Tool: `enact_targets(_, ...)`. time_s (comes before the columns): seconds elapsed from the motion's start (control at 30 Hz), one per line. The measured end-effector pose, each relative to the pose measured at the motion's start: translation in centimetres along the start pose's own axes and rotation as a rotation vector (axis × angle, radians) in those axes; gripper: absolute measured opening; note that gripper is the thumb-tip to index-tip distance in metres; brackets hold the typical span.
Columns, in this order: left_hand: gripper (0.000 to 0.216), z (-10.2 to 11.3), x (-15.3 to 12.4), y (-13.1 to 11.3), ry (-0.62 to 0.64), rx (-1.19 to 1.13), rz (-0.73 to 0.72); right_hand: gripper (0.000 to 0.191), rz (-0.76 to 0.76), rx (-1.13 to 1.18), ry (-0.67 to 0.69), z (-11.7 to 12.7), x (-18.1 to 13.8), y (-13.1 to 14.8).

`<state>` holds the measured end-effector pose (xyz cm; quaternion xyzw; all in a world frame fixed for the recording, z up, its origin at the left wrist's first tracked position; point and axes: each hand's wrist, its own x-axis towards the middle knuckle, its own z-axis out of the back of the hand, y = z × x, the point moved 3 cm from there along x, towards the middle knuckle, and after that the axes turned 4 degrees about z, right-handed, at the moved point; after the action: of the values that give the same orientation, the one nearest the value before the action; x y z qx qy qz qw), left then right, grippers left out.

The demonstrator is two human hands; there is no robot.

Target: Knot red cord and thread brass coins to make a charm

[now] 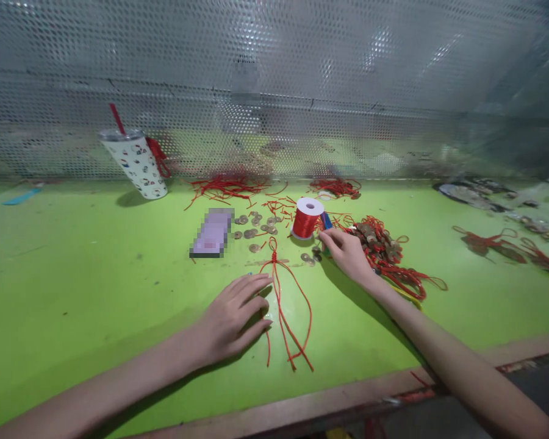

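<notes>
"Knotted red cord (pixel 274 258): where is it lying, going by the red thread spool (pixel 305 227)?"

"In front of the spool and to its left, on the green table (pixel 96 292). Its loop is pointing away from the person, and its strands are trailing toward the wooden front edge (pixel 302 402), stopping short of it."

"And the hands?"

"In front of the spool, on its left, the left hand (pixel 235 314) is resting by the strands, fingers loosely bent, thumb standing apart. Just right of the spool, the right hand (pixel 346 251) is bringing thumb and forefinger together near some coins (pixel 308 258); I cannot tell whether they are grasping anything."

"Where is there room?"

"Far left of the spool, past the lilac slab (pixel 211 235), green surface is stretching wide. Behind the spool, a perforated sheet (pixel 274 140) is bounding the table; to its right, a heap of corded coins (pixel 379 241) is crowding the right hand."

"What is hard to make out?"

"Left fingers are covering part of one strand, pixelation is blurring the slab, and the right hand is partly hiding a blue item (pixel 327 221) beside the spool. Both forearms are running out of view."
</notes>
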<state>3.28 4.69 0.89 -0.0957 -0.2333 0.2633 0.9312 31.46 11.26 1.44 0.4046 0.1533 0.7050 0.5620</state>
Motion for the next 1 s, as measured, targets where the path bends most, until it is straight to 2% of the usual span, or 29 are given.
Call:
enact_targets(0.2, 0.018, 2.3, -0.1, 0.4, 0.044, -0.024, -0.013, 0.025, 0.079, 0.086, 0.224, -2.1, -1.5, 2.5)
enact_targets(0.33, 0.019, 1.7, 0.6, 1.2, 0.026, 0.043, -0.085, 0.024, 0.119, 0.105, 0.306, -3.5, -2.6, 4.2)
enact_targets(0.47, 0.021, 0.1, 1.6, 2.3, -0.070, 0.187, -0.243, 0.019, 0.055, 0.318, 0.322, -4.3, -3.0, 4.5)
enact_targets(0.6, 0.029, -0.7, 2.6, 2.9, -0.003, 0.295, -0.328, 0.023, -0.007, 0.446, 0.336, -4.8, -3.1, 4.0)
enact_targets(0.77, 0.035, -0.3, 3.2, 2.3, 0.068, 0.363, -0.417, 0.023, 0.018, 0.474, 0.303, -4.9, -3.2, 3.9)
enact_targets(0.9, 0.030, 0.1, 3.9, 1.8, 0.034, 0.391, -0.542, 0.013, 0.027, 0.470, 0.269, -5.2, -3.1, 4.0)
enact_targets(1.0, 0.026, 0.2, 4.3, 1.9, -0.011, 0.449, -0.630, 0.016, 0.014, 0.495, 0.285, -5.5, -2.7, 4.0)
